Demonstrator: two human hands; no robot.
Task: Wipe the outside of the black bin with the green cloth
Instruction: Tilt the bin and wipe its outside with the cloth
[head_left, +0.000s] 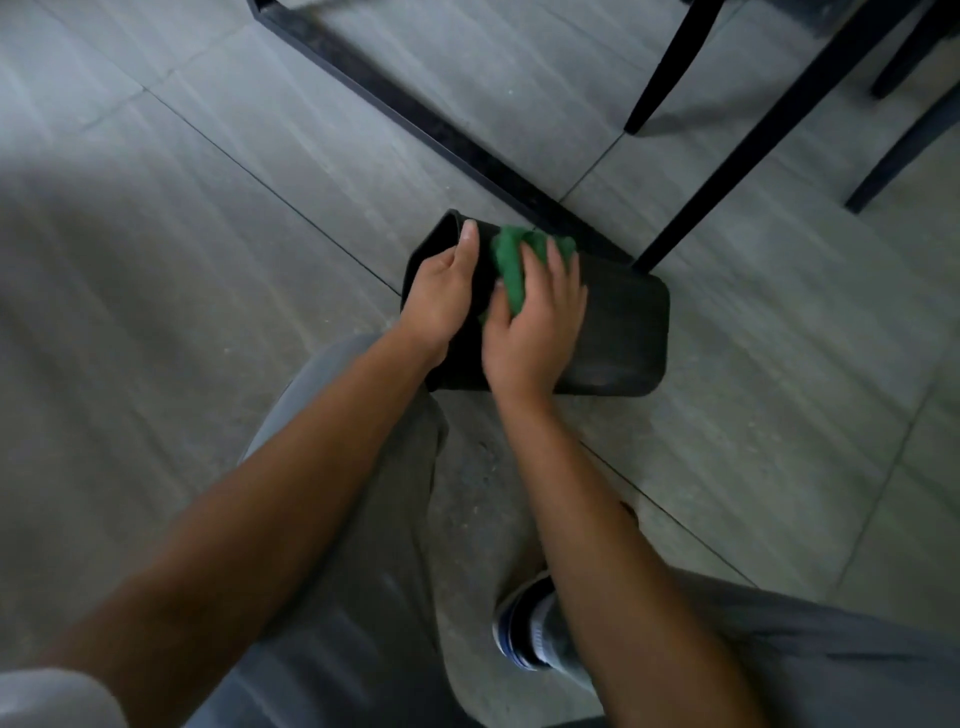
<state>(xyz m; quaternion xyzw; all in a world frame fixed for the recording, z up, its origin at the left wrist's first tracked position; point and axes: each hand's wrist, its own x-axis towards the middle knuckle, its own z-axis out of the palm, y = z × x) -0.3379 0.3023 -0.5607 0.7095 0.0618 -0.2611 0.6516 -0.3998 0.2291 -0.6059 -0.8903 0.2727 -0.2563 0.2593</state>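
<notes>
Gripping one black bin (623, 322) at its open end: left hand (447, 291); right hand (535, 322), fingers flat, presses one green cloth (511, 265) onto it.

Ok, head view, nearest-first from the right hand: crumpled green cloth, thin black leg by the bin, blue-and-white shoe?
1. Crumpled green cloth, under the right hand.
2. Black leg, right of the black bin.
3. Blue-and-white shoe, bottom of view.

1 bin (623, 332), 1 cloth (511, 260), 2 hands (441, 296) (535, 327)
</notes>
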